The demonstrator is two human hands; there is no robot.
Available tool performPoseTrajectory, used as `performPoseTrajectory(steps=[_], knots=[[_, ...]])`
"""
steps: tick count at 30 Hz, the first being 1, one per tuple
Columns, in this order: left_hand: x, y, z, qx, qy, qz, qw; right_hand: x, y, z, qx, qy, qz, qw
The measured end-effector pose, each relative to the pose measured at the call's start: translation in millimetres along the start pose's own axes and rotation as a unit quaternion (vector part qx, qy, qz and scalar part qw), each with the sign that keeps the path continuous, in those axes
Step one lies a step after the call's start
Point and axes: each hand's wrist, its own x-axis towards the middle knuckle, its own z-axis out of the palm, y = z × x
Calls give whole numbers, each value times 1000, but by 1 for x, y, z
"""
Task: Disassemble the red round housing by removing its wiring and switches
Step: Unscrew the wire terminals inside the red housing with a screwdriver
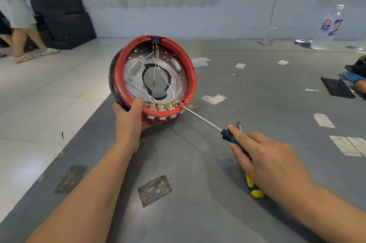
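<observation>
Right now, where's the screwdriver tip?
In the head view the screwdriver, held by the right hand, has its tip at the lower right inner rim of the red housing, beside the rightmost brass switch terminal.

One red housing [152,76], one screwdriver [235,141], two plastic bottles [327,28].

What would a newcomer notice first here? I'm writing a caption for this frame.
The red round housing, tipped up on the grey table at centre, with white wires running to brass switch terminals along its lower rim. The left hand steadies it; the right hand holds a screwdriver, tip at those terminals.
</observation>
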Motion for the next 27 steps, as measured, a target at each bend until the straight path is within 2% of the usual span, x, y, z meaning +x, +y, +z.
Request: performPoseTrajectory(steps=[16, 21, 27], knots=[[-2, -1, 1, 5, 8, 22, 1000, 13, -15, -38, -77, -103, 23, 991], [-4, 0, 1, 4, -1, 30, 1000, 18, -10, -41, -91, -106, 12, 990], [-7, 1, 2, 18, -10, 41, 999, 21, -1, -41, -17, -74, 14, 997]])
